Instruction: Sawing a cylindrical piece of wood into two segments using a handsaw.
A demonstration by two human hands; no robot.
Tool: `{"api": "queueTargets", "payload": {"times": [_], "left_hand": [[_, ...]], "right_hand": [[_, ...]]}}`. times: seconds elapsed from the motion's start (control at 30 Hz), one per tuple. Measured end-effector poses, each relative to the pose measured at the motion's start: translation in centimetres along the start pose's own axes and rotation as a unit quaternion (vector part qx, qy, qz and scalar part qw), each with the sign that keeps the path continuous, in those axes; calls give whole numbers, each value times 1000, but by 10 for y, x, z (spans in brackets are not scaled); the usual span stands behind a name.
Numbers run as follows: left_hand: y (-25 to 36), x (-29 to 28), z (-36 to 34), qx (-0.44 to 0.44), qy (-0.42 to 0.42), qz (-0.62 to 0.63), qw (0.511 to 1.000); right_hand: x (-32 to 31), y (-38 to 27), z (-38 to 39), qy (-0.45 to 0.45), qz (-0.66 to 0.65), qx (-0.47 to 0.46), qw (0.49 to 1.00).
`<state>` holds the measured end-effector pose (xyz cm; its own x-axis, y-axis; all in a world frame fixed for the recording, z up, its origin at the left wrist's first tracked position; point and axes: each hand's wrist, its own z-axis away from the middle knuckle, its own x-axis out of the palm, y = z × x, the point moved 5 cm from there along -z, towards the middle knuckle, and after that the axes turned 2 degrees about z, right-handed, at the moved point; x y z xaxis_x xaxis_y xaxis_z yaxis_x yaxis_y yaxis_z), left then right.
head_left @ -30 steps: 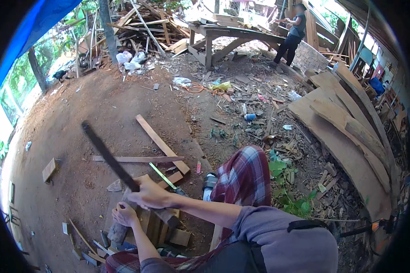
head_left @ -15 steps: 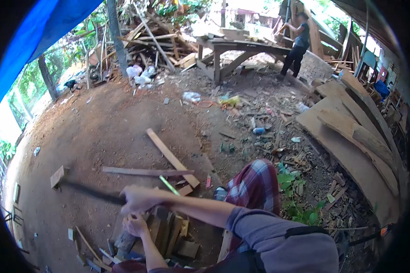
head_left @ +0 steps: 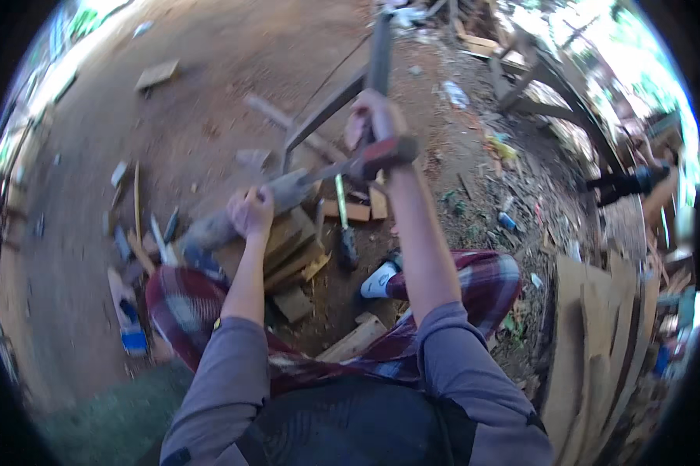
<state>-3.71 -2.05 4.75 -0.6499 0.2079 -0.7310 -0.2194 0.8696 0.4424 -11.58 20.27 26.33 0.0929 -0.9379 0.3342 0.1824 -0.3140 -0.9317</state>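
Note:
My right hand (head_left: 377, 116) grips a long dark bar (head_left: 378, 54) at upper centre. A red-and-dark object (head_left: 389, 153) lies just below that hand, joined to a greyish shaft; motion blur hides its exact form. My left hand (head_left: 250, 211) is closed on a rough grey piece of wood (head_left: 208, 231) lower left. Under it are stacked wood blocks (head_left: 288, 256). A yellow-green strip (head_left: 340, 198) with a dark end (head_left: 348, 247) lies just right of them, near short planks (head_left: 347, 210). My legs in plaid cloth (head_left: 489, 279) frame the pile.
A wooden bench (head_left: 559, 101) stands upper right, a co-worker (head_left: 637, 179) beside it. Long boards (head_left: 598, 342) lie at right. Scraps and litter (head_left: 466, 186) cover the ground there. Loose sticks (head_left: 136, 202) and a blue-marked piece (head_left: 132, 338) lie at left; a block (head_left: 157, 74) farther off.
The view has swung down toward my lap. The dark bar has gone from pointing up-left, then left, to upright, moving with my right hand. My left hand stays low at the grey wood.

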Motion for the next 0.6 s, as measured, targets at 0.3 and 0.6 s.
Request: {"api": "queueTargets", "payload": {"times": [0.3, 0.6], "left_hand": [[-23, 1, 9, -43, -39, -3, 998], [-23, -2, 10, -16, -43, -1, 999]], "right_hand": [[84, 22, 43, -150, 223, 10, 963], [66, 14, 41, -228, 235, 50, 944]]}}
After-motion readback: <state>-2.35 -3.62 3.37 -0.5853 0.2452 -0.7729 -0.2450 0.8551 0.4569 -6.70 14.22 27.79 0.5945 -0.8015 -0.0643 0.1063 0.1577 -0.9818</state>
